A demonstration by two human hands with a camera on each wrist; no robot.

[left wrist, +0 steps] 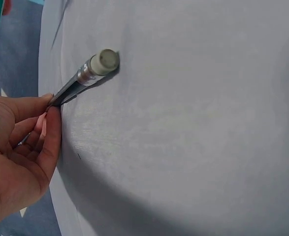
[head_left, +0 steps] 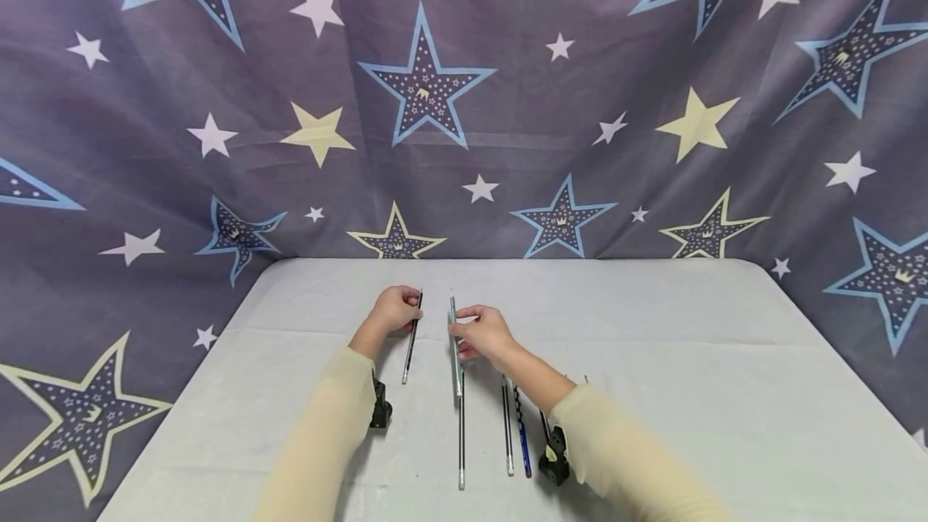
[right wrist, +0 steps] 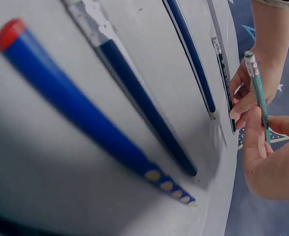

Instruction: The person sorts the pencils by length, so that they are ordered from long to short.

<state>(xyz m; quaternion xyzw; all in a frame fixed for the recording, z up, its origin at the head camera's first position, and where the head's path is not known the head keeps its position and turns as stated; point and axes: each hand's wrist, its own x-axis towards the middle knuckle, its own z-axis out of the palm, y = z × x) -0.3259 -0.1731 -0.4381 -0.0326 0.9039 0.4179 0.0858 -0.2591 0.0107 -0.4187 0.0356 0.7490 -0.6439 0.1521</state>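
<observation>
My left hand (head_left: 394,309) pinches a black pencil (head_left: 412,349) between thumb and fingers. The white eraser end of that black pencil (left wrist: 87,73) points toward the camera in the left wrist view. To its right, my right hand (head_left: 486,334) pinches a green pencil (head_left: 455,357), whose eraser end is up in the right wrist view (right wrist: 259,88). A dark pencil (head_left: 461,437) lies on the table just below the green one. Under my right forearm lie another dark pencil (head_left: 507,429) and a blue pencil with a red end and a dotted grip (right wrist: 80,113).
A further dark pencil (head_left: 545,425) is partly hidden by the right wrist camera (head_left: 554,457). The white-covered table (head_left: 689,409) meets a purple star-patterned cloth (head_left: 464,167) at its far edge. A black camera (head_left: 380,405) sits on my left wrist.
</observation>
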